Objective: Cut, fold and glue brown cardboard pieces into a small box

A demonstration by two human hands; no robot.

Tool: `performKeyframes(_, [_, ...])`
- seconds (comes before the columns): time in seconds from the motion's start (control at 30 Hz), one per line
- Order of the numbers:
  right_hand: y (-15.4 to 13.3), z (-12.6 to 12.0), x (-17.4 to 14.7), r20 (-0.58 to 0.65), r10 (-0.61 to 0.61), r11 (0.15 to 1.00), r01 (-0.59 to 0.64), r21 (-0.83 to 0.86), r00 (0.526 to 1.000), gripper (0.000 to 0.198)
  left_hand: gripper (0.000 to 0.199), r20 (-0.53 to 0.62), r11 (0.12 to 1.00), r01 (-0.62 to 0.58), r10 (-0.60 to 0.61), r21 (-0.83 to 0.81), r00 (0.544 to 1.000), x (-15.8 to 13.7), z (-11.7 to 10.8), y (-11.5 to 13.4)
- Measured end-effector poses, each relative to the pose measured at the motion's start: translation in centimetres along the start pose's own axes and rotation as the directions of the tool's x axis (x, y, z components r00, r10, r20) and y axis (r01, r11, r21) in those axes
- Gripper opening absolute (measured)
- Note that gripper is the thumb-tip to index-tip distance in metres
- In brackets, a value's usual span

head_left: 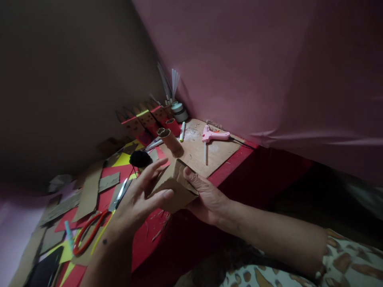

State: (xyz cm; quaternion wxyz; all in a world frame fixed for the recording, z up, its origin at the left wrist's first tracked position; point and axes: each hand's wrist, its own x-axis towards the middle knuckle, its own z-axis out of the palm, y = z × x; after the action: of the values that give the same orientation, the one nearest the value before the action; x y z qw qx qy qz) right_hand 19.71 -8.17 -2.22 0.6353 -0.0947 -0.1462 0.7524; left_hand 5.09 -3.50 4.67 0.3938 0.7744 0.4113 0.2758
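A small brown cardboard box (pixel 175 189) is held between my two hands above the table's front edge. My left hand (pixel 143 195) grips its left side, thumb lying on the near face and fingers along the far side. On the right, my right hand (pixel 206 195) clasps the box with the thumb over its upper edge and the fingers underneath, mostly hidden. Just beyond the box stands a cardboard tube (pixel 170 141). A ball of black yarn (pixel 140 158) lies near my left fingertips, and red-handled scissors (pixel 95 229) lie beside my left wrist.
A pink glue gun (pixel 211 134) rests on a cardboard sheet (pixel 223 155) at the right. Behind are decorated boxes (pixel 134 125), a red tube (pixel 173 126), a marker (pixel 182 132) and a jar (pixel 178 111). Cardboard scraps (pixel 89 191), coloured paper and a black phone (pixel 44 268) cover the left.
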Motion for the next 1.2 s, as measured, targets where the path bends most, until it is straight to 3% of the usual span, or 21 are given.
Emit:
performKeyframes(0.1, [-0.1, -0.1, 0.1, 0.025, 0.01, 0.999, -0.009, -0.032, 1.0, 0.055, 0.058, 0.0, 0.998, 0.017, -0.017, 0.067, 1.0, -0.1, -0.2, 0.6])
performKeyframes(0.27, [-1.0, 0.3, 0.0, 0.064, 0.071, 0.991, -0.063, -0.119, 0.995, 0.061, 0.056, -0.114, 0.996, 0.072, -0.067, 0.047, 0.991, 0.0, -0.1, 0.7])
performKeyframes(0.37, [-1.6, 0.1, -0.3, 0.081, -0.041, 0.974, 0.058, -0.218, 0.996, 0.062, 0.058, -0.164, 0.994, 0.102, -0.107, -0.037, 0.981, 0.2, -0.2, 0.7])
performKeyframes(0.47, [-1.9, -0.4, -0.7, 0.055, -0.236, 0.886, 0.238, -0.398, 0.97, 0.075, 0.055, -0.192, 0.989, 0.112, -0.129, -0.1, 0.973, 0.5, -0.3, 0.7])
performKeyframes(0.57, [-1.8, -0.6, -0.9, 0.044, -0.284, 0.816, 0.266, -0.513, 0.958, 0.078, 0.053, -0.175, 0.987, 0.145, -0.156, -0.075, 0.972, 0.9, -0.2, 0.7])
performKeyframes(0.77, [-1.3, -0.7, -0.3, -0.021, -0.267, 0.881, 0.235, -0.41, 0.963, 0.056, 0.047, -0.178, 0.973, 0.19, -0.211, -0.127, 0.961, 1.7, 0.8, 1.1])
performKeyframes(0.9, [-1.3, -0.9, 0.1, -0.093, -0.259, 0.889, 0.199, -0.412, 0.961, 0.051, 0.041, -0.121, 0.953, 0.209, -0.239, -0.219, 0.963, 2.1, 1.3, 0.9])
performKeyframes(1.2, [-1.6, -0.6, 0.5, -0.113, -0.263, 0.905, 0.204, -0.374, 0.958, 0.046, 0.035, -0.064, 0.919, 0.206, -0.24, -0.336, 0.969, 3.1, 1.3, -0.6])
